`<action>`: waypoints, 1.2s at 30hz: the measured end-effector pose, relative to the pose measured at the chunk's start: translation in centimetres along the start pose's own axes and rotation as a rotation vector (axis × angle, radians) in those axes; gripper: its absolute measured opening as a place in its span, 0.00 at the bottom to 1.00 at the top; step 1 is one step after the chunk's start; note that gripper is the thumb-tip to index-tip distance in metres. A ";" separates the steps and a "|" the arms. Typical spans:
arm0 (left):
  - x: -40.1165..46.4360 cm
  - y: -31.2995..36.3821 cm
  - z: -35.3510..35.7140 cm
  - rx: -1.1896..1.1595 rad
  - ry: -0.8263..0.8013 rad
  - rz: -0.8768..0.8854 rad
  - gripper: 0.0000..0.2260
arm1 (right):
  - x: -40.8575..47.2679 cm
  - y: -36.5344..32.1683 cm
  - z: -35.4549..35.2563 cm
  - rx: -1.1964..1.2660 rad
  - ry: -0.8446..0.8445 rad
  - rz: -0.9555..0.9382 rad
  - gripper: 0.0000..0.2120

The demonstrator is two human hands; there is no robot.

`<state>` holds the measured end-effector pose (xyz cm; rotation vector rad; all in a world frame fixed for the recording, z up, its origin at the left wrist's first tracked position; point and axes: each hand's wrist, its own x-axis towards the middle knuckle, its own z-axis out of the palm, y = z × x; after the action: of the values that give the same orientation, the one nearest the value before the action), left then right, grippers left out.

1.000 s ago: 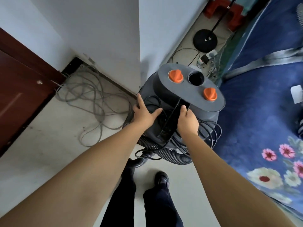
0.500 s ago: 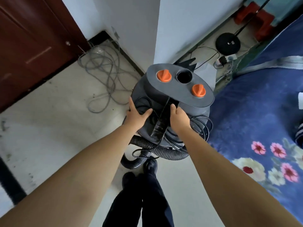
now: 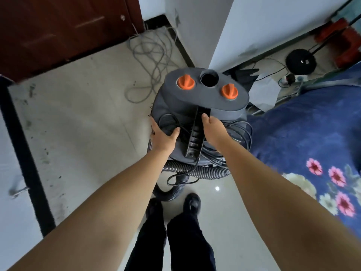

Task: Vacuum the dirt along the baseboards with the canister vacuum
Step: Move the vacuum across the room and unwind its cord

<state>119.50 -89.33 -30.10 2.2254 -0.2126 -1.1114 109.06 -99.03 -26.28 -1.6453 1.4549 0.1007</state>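
The left hand (image 3: pixel 163 134) is laid on the side of the canister vacuum (image 3: pixel 197 106), fingers fairly straight, thumb spread toward the black handle (image 3: pixel 196 135); nothing is gripped. The right hand (image 3: pixel 212 130) is set at 3 o'clock of the handle, thumb on its upper end; the curl of its fingers cannot be told. The vacuum stands at centre, against the white wall corner at 12 o'clock. A ribbed hose (image 3: pixel 203 171) lies at its 6 o'clock, grey cables (image 3: pixel 152 55) at 11 o'clock, a blue floral carpet (image 3: pixel 312 133) at 3 o'clock.
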 end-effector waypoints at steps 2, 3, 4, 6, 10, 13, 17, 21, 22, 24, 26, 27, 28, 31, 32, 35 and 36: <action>-1.4 -1.7 -0.5 -0.038 0.046 -0.030 0.43 | -1.5 0.3 1.1 -0.012 -0.036 -0.015 0.24; -2.1 -2.7 -0.7 -0.052 0.071 -0.042 0.42 | -2.2 0.6 1.7 -0.017 -0.059 -0.026 0.24; -2.8 -3.6 -1.0 -0.067 0.092 -0.051 0.41 | -3.0 1.0 2.2 -0.020 -0.081 -0.039 0.24; -4.2 -5.8 -1.4 -0.095 0.116 -0.067 0.40 | -4.7 2.0 3.4 -0.028 -0.126 -0.053 0.24; -7.4 -9.8 -1.6 -0.119 0.152 -0.116 0.40 | -8.2 4.7 5.1 -0.052 -0.210 -0.066 0.24; -10.5 -12.1 -1.0 -0.121 0.169 -0.155 0.40 | -10.6 6.9 5.8 -0.080 -0.247 -0.101 0.23; -14.4 -15.0 0.4 -0.172 0.175 -0.210 0.41 | -13.6 9.6 6.1 -0.127 -0.266 -0.155 0.23; -18.6 -18.2 2.2 -0.203 0.212 -0.245 0.41 | -16.9 12.7 6.2 -0.166 -0.266 -0.193 0.22; -19.7 -19.0 2.6 -0.216 0.216 -0.251 0.41 | -17.8 13.6 6.3 -0.170 -0.266 -0.202 0.22; -21.7 -21.0 3.6 -0.244 0.226 -0.250 0.41 | -19.7 15.3 6.5 -0.176 -0.270 -0.216 0.22; -24.0 -22.9 4.5 -0.279 0.236 -0.258 0.42 | -21.7 17.0 6.5 -0.190 -0.280 -0.221 0.22; -25.3 -23.8 4.9 -0.289 0.242 -0.262 0.43 | -22.7 18.0 6.6 -0.193 -0.287 -0.228 0.22; -26.6 -24.7 5.4 -0.289 0.245 -0.271 0.43 | -23.8 18.9 6.6 -0.193 -0.298 -0.229 0.22; -30.6 -27.7 6.8 -0.306 0.254 -0.283 0.42 | -27.2 22.2 6.9 -0.206 -0.329 -0.227 0.22; -31.8 -28.8 7.3 -0.315 0.257 -0.284 0.42 | -28.3 23.3 7.0 -0.213 -0.339 -0.224 0.22; -35.2 -31.9 8.4 -0.327 0.279 -0.285 0.41 | -31.7 26.3 7.4 -0.225 -0.367 -0.234 0.22; -36.2 -33.0 8.7 -0.323 0.297 -0.284 0.41 | -32.7 27.1 7.5 -0.230 -0.383 -0.237 0.22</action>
<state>85.67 -52.87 -29.90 2.1298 0.3918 -0.8661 80.53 -66.67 -26.45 -1.8502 0.9806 0.4375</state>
